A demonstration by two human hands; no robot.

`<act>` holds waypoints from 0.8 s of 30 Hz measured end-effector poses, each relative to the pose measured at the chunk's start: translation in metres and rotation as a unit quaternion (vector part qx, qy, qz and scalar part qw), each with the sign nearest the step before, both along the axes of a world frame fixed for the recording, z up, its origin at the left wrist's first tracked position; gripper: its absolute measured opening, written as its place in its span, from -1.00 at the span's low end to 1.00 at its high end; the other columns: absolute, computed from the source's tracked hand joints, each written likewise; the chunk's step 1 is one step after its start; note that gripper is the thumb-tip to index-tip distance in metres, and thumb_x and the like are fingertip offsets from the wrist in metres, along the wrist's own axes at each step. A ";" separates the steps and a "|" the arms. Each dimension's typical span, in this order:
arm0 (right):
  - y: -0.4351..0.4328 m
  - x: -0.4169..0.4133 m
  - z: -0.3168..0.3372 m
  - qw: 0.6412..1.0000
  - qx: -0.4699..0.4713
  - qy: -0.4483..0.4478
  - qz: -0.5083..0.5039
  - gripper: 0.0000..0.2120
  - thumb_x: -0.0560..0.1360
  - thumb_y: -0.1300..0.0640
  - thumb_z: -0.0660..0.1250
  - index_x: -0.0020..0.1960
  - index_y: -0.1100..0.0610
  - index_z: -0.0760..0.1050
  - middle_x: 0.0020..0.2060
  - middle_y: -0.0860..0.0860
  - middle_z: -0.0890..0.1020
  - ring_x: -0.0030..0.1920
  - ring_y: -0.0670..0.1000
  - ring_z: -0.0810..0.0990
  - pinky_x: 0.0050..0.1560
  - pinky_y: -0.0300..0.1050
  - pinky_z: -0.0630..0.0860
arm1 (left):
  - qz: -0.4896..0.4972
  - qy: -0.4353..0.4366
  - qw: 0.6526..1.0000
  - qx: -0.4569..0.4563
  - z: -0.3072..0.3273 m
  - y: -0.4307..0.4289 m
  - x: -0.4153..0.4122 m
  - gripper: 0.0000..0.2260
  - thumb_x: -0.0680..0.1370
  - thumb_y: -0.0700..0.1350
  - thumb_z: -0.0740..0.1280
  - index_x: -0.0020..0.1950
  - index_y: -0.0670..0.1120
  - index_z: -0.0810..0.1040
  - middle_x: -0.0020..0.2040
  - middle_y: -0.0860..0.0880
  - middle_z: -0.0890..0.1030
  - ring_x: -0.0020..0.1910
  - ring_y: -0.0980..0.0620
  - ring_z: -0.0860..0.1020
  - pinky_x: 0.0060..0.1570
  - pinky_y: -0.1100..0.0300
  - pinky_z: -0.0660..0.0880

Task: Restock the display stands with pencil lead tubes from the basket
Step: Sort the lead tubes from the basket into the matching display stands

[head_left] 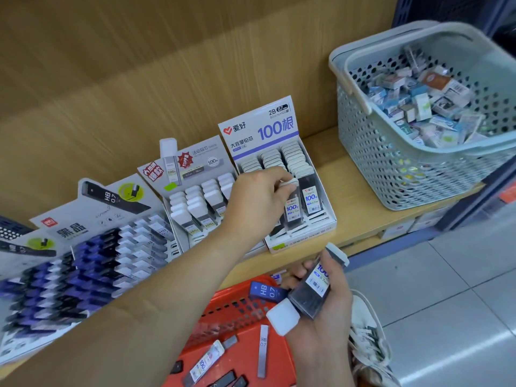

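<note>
My left hand (258, 201) reaches over the "100" display stand (303, 233) and pinches the white cap of a dark lead tube (292, 208) standing in a front slot. Below the shelf edge, my right hand (321, 317) grips several lead tubes (310, 294), among them a dark "100" tube with a white cap and a blue HB 0.7 tube. The red basket (240, 308) under that hand holds several loose tubes (206, 361). Left of the "100" stand are a grey stand of white-capped tubes (195, 202) and a larger stand of blue and black HB tubes (83, 263).
A pale green perforated basket (391, 163) full of small boxed items sits on the wooden shelf (360, 216) at the right. Behind the stands rises the wooden back panel. A grey tiled floor and a white shoe (368, 339) lie at the lower right.
</note>
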State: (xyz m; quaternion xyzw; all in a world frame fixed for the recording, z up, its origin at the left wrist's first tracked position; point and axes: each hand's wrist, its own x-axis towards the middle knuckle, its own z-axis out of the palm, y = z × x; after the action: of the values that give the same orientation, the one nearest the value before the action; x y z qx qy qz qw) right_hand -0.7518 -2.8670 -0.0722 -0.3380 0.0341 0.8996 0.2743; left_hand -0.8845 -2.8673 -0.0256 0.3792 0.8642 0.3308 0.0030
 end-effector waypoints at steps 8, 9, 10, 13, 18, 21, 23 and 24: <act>0.001 0.001 0.001 1.000 -0.003 0.023 -0.007 -0.86 0.39 0.11 0.32 -0.26 0.15 0.41 -0.45 0.02 0.45 -0.53 -0.06 0.43 -0.58 -0.28 0.36 | 0.016 -0.104 0.994 0.039 -0.018 -0.002 0.002 -0.96 0.52 -0.16 0.40 -0.09 -0.02 0.60 -0.33 0.07 0.56 -0.28 -0.05 0.62 -0.15 -0.04 0.59; 0.001 0.001 0.002 1.000 -0.004 0.025 -0.006 -0.86 0.39 0.11 0.32 -0.26 0.15 0.41 -0.45 0.02 0.45 -0.53 -0.06 0.44 -0.58 -0.28 0.37 | 0.008 -0.090 0.995 0.036 -0.019 -0.003 0.003 -0.97 0.52 -0.15 0.40 -0.08 -0.03 0.61 -0.32 0.09 0.58 -0.26 -0.02 0.62 -0.12 -0.01 0.59; 0.002 0.001 0.001 1.000 -0.008 0.029 -0.006 -0.85 0.41 0.11 0.32 -0.26 0.15 0.41 -0.45 0.02 0.45 -0.53 -0.07 0.44 -0.58 -0.28 0.37 | -0.003 -0.059 0.998 0.029 -0.019 -0.003 0.003 -0.95 0.52 -0.14 0.40 -0.05 -0.04 0.64 -0.27 0.09 0.60 -0.21 0.01 0.62 -0.07 0.05 0.57; 0.004 0.002 0.004 0.999 -0.021 0.029 -0.002 -0.74 0.46 0.10 0.29 -0.38 0.16 0.50 -0.48 0.00 0.45 -0.55 -0.08 0.44 -0.59 -0.29 0.37 | -0.025 0.050 0.998 -0.008 -0.017 0.003 0.000 -0.82 0.52 -0.12 0.40 0.10 -0.09 0.67 -0.09 -0.01 0.61 -0.07 0.02 0.57 0.02 0.17 0.49; 0.007 0.000 0.005 0.996 -0.030 0.076 -0.021 -0.76 0.10 0.08 0.59 -0.42 0.13 0.55 -0.45 -0.02 0.48 -0.53 -0.09 0.46 -0.57 -0.30 0.38 | -0.023 0.058 0.994 -0.085 -0.011 -0.002 -0.002 -0.66 0.58 -0.20 0.30 0.36 -0.05 0.49 -0.08 0.01 0.43 -0.07 0.01 0.48 0.06 0.13 0.46; 0.009 -0.001 0.001 0.993 -0.014 0.114 -0.042 -0.50 -0.21 0.10 0.72 -0.37 0.12 0.57 -0.43 -0.03 0.52 -0.49 -0.09 0.50 -0.55 -0.27 0.41 | 0.015 -0.055 0.997 -0.054 0.008 -0.025 0.012 -0.70 0.57 -0.14 0.31 0.29 0.07 0.52 -0.15 0.05 0.49 -0.23 0.15 0.43 -0.06 0.23 0.43; 0.010 -0.001 0.007 0.991 -0.003 0.131 -0.038 -0.58 -0.11 0.11 0.71 -0.36 0.12 0.58 -0.42 -0.04 0.52 -0.48 -0.10 0.50 -0.54 -0.27 0.41 | 0.018 -0.210 0.977 -0.025 0.021 -0.047 0.028 -0.87 0.54 -0.03 0.36 0.07 0.05 0.62 -0.21 0.02 0.55 -0.29 0.16 0.46 -0.10 0.14 0.49; 0.010 -0.001 0.012 0.992 -0.002 0.127 -0.028 -0.69 0.02 0.10 0.66 -0.36 0.12 0.59 -0.42 -0.04 0.51 -0.48 -0.11 0.49 -0.53 -0.28 0.40 | 0.012 -0.286 0.958 -0.015 0.026 -0.060 0.037 -0.84 0.51 0.03 0.37 0.03 0.03 0.64 -0.20 -0.01 0.57 -0.28 0.14 0.49 -0.11 0.11 0.51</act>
State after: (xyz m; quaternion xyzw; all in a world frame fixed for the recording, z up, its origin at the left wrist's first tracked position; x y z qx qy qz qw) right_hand -0.7529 -2.8566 -0.0599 -0.2208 0.0795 0.9270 0.2927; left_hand -0.8479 -2.9273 0.0005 0.2586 0.8366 0.4123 0.2515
